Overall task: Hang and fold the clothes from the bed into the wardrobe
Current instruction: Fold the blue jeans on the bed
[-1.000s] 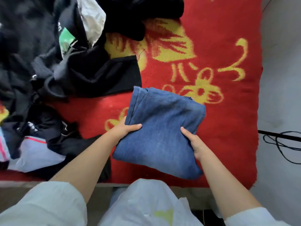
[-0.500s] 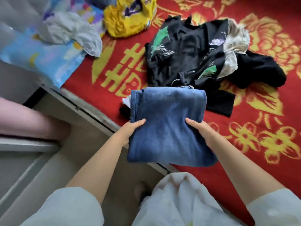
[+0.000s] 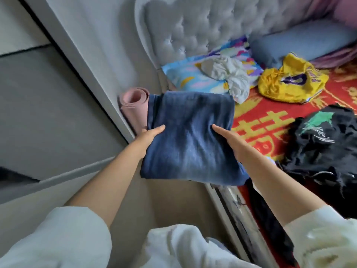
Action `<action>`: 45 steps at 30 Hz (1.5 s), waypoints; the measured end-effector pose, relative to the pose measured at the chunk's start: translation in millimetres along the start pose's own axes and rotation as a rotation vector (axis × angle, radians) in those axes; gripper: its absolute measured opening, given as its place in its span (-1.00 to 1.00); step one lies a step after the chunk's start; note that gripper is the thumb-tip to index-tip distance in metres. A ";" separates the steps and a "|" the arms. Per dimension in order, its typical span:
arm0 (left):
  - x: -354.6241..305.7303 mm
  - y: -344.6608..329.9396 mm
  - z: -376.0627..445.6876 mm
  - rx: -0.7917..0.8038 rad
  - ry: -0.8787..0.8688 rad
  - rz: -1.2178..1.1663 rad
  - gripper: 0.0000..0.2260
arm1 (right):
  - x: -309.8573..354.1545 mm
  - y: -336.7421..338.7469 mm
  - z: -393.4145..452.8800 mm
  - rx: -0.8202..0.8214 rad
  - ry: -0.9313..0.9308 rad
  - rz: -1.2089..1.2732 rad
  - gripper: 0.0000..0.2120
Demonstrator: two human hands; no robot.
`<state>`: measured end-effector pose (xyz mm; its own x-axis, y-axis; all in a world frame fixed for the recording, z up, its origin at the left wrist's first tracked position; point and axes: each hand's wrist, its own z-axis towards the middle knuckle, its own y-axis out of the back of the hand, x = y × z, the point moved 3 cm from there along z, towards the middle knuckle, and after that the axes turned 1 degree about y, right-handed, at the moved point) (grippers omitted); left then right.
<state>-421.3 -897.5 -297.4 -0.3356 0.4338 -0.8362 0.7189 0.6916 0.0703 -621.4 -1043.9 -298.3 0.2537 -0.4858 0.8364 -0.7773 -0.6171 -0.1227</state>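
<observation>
Head view: folded jeans (image 3: 190, 140) now off bed (image 3: 289, 120).

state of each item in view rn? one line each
jeans: folded, held off the bed
left hand: grips jeans' left edge
right hand: grips jeans' right edge
mat: rolled, by the bed
white garment: crumpled on pillow
yellow jersey: crumpled on bed
black clothes: unfolded heap on bed
</observation>
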 end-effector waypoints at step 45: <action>-58.6 1013.6 -174.4 -1.372 -0.252 -0.286 -0.65 | 75.6 -1167.6 -37.6 1.191 0.143 -0.336 -0.86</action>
<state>220.8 -121.2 -82.3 -0.1459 0.1745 -0.9738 -0.5531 0.8017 0.2265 283.6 -336.9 -71.7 0.2153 -0.1699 0.9617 0.3382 -0.9108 -0.2366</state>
